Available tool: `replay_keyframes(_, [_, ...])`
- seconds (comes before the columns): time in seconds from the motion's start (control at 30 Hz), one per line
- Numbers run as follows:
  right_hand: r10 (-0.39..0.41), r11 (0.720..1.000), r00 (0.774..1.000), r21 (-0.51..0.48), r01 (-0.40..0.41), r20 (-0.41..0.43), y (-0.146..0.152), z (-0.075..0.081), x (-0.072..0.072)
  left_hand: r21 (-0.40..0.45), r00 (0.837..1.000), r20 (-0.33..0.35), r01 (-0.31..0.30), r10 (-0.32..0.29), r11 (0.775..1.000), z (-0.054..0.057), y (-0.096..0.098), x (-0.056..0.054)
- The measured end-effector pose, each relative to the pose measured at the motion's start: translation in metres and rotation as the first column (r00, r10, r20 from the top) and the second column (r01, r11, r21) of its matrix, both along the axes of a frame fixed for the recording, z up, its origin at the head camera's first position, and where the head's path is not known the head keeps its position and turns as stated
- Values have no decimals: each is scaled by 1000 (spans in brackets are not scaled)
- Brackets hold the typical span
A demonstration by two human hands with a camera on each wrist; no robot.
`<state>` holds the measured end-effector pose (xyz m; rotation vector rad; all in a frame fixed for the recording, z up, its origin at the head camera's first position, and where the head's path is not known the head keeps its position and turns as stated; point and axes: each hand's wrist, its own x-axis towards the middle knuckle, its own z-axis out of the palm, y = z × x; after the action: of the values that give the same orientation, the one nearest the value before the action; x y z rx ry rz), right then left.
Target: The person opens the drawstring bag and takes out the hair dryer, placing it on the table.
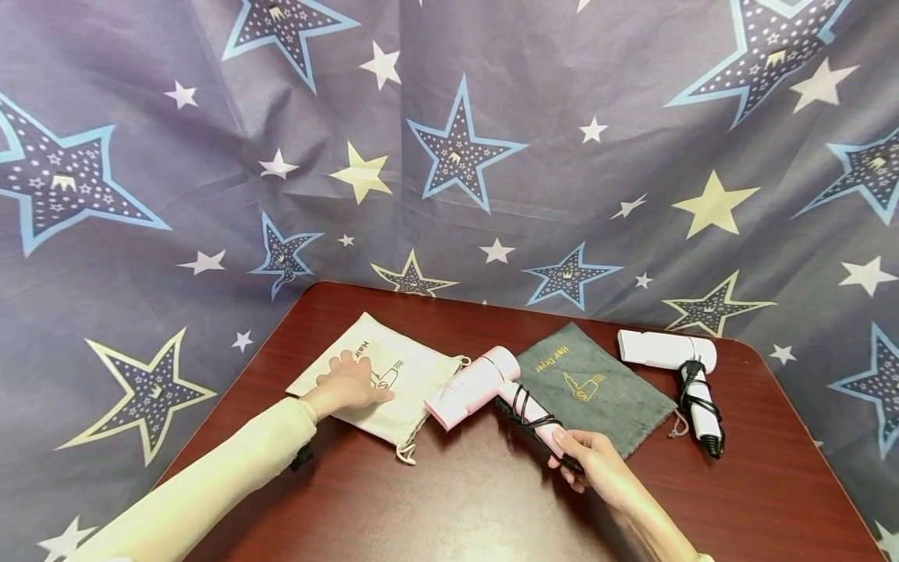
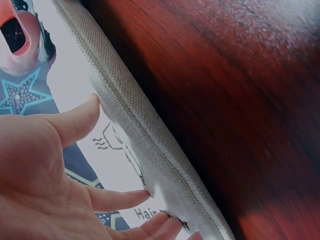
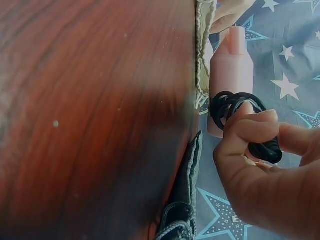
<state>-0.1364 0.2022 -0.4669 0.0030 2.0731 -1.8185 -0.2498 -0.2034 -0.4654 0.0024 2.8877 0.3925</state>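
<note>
My left hand (image 1: 344,384) lies over a cream drawstring pouch (image 1: 421,375) on the left of the table, fingers spread. In the left wrist view, its fingertips touch the printed face of the pouch (image 2: 120,120), beside the word "Hair". With my right hand (image 1: 595,459) I grip the lower handle of a pink hair dryer (image 1: 477,386). Black cord is wound round that handle, as the right wrist view shows on the dryer (image 3: 231,72). Its nozzle points left, overlapping the pouch's corded mouth in the head view.
A grey drawstring pouch (image 1: 597,390) printed "Hair Dryer" lies flat behind my right hand. At the far right rests a white hair dryer (image 1: 663,351), its cord wrapped round the handle. Behind the reddish-brown table (image 1: 449,499) hangs a star-patterned curtain (image 1: 541,211).
</note>
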Motion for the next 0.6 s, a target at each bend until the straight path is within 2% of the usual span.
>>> replay_keyframes(0.33, [-10, 1000, 1000, -19, 10, 1, -4, -1, -4, 10, 1000, -22, 17, -16, 1000, -4, 0, 0])
replay_keyframes(0.6, [-20, 998, 1000, -53, 19, -16, -13, 0, -7, 13, 999, -13, 32, -32, 999, 0, 0, 2])
